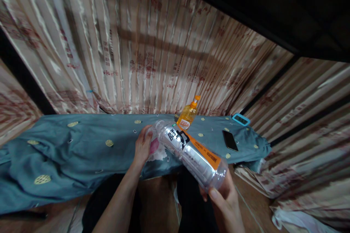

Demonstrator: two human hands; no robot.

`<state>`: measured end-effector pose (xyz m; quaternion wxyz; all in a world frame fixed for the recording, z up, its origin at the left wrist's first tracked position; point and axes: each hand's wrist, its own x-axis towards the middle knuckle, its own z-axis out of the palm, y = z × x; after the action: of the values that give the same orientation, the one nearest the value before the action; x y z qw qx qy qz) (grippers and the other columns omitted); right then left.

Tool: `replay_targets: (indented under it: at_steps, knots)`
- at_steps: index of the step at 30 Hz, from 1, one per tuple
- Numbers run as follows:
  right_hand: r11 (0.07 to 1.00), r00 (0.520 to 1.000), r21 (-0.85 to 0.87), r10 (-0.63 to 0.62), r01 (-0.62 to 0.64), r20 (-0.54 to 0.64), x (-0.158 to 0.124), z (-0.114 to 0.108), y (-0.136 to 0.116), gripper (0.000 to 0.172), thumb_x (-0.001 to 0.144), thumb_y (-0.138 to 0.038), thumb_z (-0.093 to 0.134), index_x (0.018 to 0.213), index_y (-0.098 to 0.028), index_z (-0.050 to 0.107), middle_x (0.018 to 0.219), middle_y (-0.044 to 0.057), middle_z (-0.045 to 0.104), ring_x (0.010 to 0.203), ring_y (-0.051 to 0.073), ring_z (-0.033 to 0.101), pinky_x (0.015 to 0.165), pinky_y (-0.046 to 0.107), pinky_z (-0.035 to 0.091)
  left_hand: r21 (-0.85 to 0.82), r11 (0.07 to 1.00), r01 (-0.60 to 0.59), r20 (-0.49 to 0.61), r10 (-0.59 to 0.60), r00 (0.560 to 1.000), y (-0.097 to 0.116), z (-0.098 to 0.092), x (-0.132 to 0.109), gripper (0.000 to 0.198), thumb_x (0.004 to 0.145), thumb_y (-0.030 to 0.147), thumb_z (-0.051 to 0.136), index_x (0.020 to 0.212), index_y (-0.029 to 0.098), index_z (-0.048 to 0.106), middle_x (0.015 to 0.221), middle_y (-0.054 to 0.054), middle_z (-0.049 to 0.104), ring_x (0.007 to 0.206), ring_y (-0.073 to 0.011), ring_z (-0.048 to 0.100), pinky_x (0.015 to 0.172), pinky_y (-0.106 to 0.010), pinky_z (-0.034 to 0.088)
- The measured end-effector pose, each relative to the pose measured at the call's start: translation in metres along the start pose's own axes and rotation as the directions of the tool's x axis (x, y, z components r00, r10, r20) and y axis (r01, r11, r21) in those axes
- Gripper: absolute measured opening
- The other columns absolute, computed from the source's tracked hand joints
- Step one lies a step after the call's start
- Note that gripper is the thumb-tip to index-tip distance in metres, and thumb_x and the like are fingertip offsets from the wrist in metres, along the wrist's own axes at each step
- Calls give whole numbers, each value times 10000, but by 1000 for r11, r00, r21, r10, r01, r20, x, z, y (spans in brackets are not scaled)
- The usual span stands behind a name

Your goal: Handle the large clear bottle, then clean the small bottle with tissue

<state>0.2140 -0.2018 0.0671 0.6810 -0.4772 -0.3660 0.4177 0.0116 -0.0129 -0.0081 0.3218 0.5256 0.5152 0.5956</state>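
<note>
A clear plastic bottle [188, 149] with an orange and silver label and dark lettering lies aslant across the middle of the frame, its neck toward the centre and its base toward the lower right; the right hand [225, 200], at the lower right, grips the base, the thumb pressed on the near side and the other fingers mostly hidden; the left hand [141, 147], just left of centre, has its fingers curled around a clear plastic piece [154, 131] beside the bottle's neck, though the blur leaves its full shape and whether the two touch hard to tell; a pink patch [154, 146] and a whitish area [160, 155] show just right of that hand; the bottle is held above the near edge of a blue-green cloth [90, 142] printed with yellow motifs, which spans the frame from the left edge to the right of centre; behind the bottle's label stands a pump bottle [187, 114] of yellow liquid with an orange top, upright; farther right on the cloth lie a dark phone [230, 140] and, above it, a blue-rimmed device [241, 119]; pale pleated curtains [153, 51] with reddish print fill the upper frame, a dark panel [259, 3] covers the upper right, and brown floor [155, 196] shows at bottom centre.
</note>
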Motion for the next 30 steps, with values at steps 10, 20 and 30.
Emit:
replay_targets:
  at_steps: [10, 20, 30]
  knots:
    - [1000, 1000, -5, -2, 2, -18, -1, 0, 1, 908, 657, -475, 903, 1441, -258, 500, 907, 35, 704, 565, 132, 524, 471, 239, 438, -1, 1000, 6, -5, -6, 1000, 0, 0, -1, 436, 879, 543, 503, 1144, 237, 663, 1204, -75, 722, 1182, -290, 633, 1084, -468, 454]
    - [1000, 1000, 10, -3, 3, -21, -1, 0, 2, 923, 663, -467, 911, 1461, -267, 493, 917, 30, 708, 564, 113, 533, 477, 219, 444, -5, 1000, 30, 15, -30, 999, 4, 0, 0, 480, 827, 559, 505, 1137, 221, 646, 1198, -92, 710, 1183, -303, 616, 1075, -479, 446]
    - [1000, 1000, 10, -3, 3, -17, 0, 4, -3, 929, 655, -485, 914, 1452, -264, 490, 983, 48, 720, 561, 103, 530, 468, 209, 441, 38, 999, -30, 24, 29, 999, 0, -1, 0, 499, 763, 535, 607, 1150, 222, 636, 1198, -90, 707, 1151, -306, 634, 1039, -470, 471]
